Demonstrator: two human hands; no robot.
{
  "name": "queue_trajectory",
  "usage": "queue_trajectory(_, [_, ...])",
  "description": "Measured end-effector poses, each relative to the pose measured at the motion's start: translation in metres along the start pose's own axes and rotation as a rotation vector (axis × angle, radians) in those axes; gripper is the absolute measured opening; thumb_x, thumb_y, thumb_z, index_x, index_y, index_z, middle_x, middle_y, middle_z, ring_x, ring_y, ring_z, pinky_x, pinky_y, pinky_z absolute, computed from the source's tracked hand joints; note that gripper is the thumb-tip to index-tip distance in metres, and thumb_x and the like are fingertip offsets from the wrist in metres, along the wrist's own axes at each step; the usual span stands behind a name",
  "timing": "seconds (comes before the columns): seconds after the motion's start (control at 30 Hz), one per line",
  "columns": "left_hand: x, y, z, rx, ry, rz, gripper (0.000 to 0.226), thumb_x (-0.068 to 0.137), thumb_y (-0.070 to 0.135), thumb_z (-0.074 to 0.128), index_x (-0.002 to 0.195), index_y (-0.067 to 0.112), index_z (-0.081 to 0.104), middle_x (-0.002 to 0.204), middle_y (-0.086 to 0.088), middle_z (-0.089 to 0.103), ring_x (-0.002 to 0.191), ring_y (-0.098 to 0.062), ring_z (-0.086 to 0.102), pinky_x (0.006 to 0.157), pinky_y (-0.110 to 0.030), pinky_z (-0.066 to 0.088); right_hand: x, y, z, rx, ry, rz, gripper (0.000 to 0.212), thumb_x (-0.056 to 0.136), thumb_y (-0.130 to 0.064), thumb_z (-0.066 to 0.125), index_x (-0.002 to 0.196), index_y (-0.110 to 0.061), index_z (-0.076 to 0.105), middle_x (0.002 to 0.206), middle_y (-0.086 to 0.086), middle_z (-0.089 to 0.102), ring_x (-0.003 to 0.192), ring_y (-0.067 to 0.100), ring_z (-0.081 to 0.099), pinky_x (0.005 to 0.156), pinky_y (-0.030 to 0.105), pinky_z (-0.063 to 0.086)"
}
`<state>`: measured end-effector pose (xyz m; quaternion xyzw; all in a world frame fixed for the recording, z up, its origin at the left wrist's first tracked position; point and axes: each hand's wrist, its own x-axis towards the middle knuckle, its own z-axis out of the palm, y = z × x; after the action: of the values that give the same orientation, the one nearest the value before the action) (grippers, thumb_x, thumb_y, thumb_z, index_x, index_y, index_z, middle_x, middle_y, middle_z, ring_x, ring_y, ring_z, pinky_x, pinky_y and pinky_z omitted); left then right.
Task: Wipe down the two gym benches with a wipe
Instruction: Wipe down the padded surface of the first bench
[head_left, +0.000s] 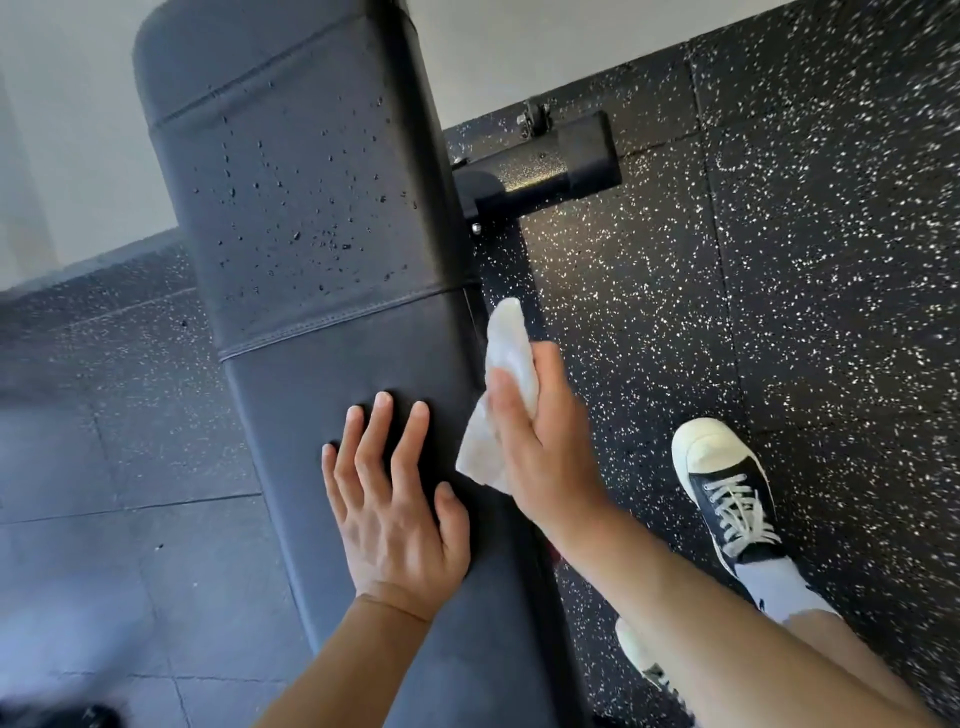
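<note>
A black padded gym bench (311, 218) runs from the top left down to the bottom middle. Droplets bead on its far section beyond a stitched seam. My left hand (395, 499) rests flat on the near section of the pad, fingers spread and straight. My right hand (540, 426) grips a crumpled white wipe (511, 358) against the bench's right side edge, thumb over the wipe. Only this one bench is in view.
The bench's black steel foot bar (545, 166) sticks out to the right on speckled black rubber flooring (805, 260). My sneaker (727, 483) stands right of the bench, a second shoe toe (641, 654) below it. A pale wall (67, 156) lies beyond.
</note>
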<state>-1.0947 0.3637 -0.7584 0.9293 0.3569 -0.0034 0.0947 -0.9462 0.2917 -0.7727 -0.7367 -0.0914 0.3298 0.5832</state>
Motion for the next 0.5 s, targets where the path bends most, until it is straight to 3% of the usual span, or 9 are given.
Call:
queue_trajectory(0.17, [0.0,-0.001,0.0,0.013,-0.014,-0.008,0.071,0.089,0.033,0.044,0.159,0.023,0.037,0.168,-0.009,0.031,0.159,-0.035,0.023,0.127,-0.063,0.016,0.073,-0.026,0.017,0.014,0.048,-0.015,0.027,0.107,-0.038,0.049,0.09,-0.018,0.042,0.073,-0.005,0.052,0.069,0.027,0.054,0.068,0.056,0.048])
queue_trajectory(0.3, [0.003,0.001,-0.002,0.0,-0.001,-0.011,0.069,0.089,0.033,0.044,0.157,0.022,0.041,0.167,-0.01,0.034,0.157,-0.037,0.026,0.127,-0.062,0.016,0.028,-0.009,0.005,-0.005,-0.011,0.035,0.028,0.108,-0.044,0.048,0.092,-0.021,0.044,0.071,-0.004,0.053,0.065,0.026,0.053,0.064,0.055,0.047])
queue_trajectory(0.43, [0.002,0.003,-0.002,-0.014,0.014,-0.016,0.068,0.088,0.032,0.046,0.155,0.022,0.043,0.166,-0.01,0.035,0.156,-0.037,0.027,0.126,-0.063,0.017,-0.037,0.012,-0.01,-0.076,-0.028,0.07,0.02,0.106,-0.046,0.047,0.091,-0.033,0.044,0.072,-0.013,0.053,0.066,0.014,0.053,0.063,0.04,0.045])
queue_trajectory(0.5, [0.002,0.004,-0.003,-0.016,0.015,-0.018,0.068,0.088,0.031,0.047,0.156,0.022,0.042,0.167,-0.01,0.034,0.157,-0.037,0.026,0.126,-0.063,0.017,-0.043,0.014,-0.014,-0.101,-0.054,0.061,0.02,0.106,-0.042,0.047,0.089,-0.033,0.043,0.071,-0.011,0.053,0.066,0.017,0.053,0.063,0.039,0.044])
